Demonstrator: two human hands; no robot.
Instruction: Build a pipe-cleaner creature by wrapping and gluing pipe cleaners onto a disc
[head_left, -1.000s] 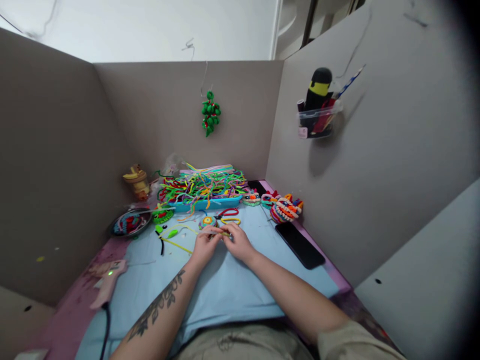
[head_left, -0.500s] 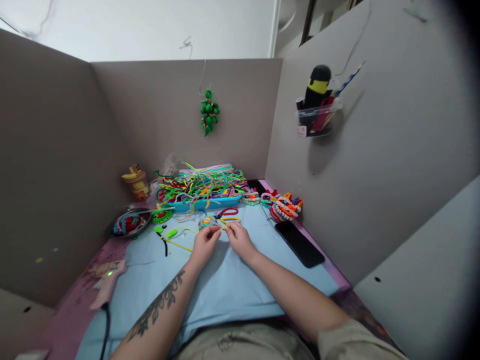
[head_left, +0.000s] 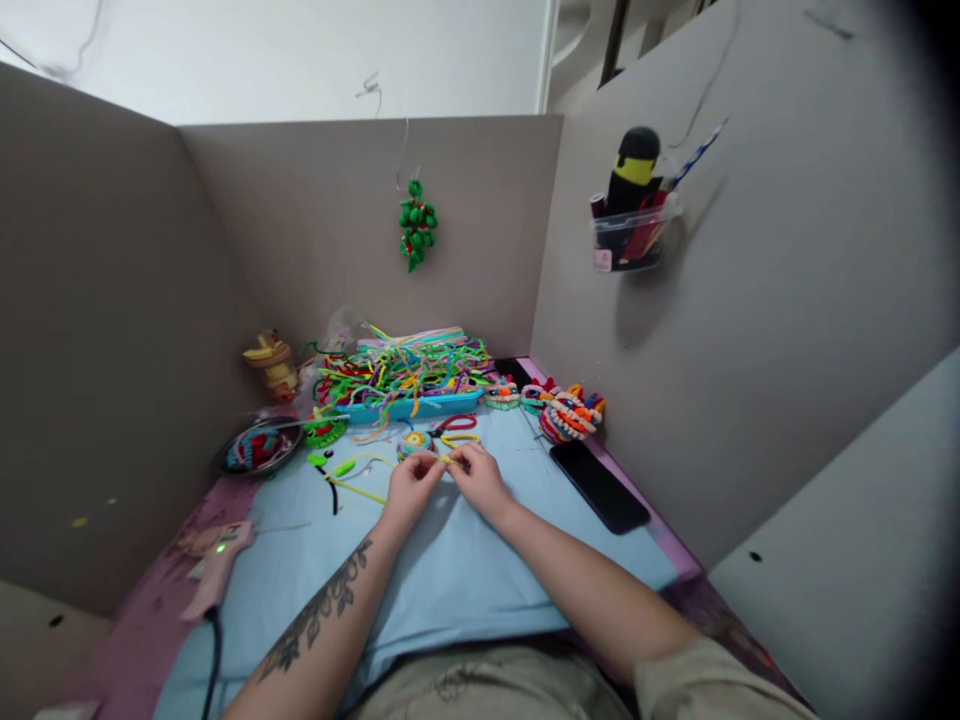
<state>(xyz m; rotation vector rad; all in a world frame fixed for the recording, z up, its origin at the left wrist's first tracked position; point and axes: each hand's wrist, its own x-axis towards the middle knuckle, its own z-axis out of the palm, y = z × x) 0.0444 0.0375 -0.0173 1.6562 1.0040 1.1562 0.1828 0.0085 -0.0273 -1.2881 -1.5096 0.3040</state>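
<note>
My left hand (head_left: 412, 485) and my right hand (head_left: 478, 478) meet fingertip to fingertip over the blue cloth, both pinching a short yellow pipe cleaner (head_left: 445, 459). Most of that piece is hidden by the fingers. Just behind my left hand sits a round multicoloured pipe-cleaner piece (head_left: 415, 444). Beyond my right hand lies a pair of scissors or pliers with red and yellow handles (head_left: 456, 423). Left of my hands are a long yellow pipe cleaner (head_left: 358, 490), a black pipe cleaner (head_left: 331, 493) and small bright green pieces (head_left: 344, 468).
A blue tray (head_left: 442, 404) heaped with pipe cleaners stands at the back. Finished woven pieces (head_left: 571, 415) and a phone (head_left: 600, 487) are on the right. A pink glue gun (head_left: 219, 570) and a dark bowl (head_left: 289, 455) are at left. Grey panels (head_left: 480, 220) enclose the table.
My fingertips have shifted slightly around the yellow pipe cleaner, the right ones curling a little more. Both hands keep their place, and the things on the table are unmoved.
</note>
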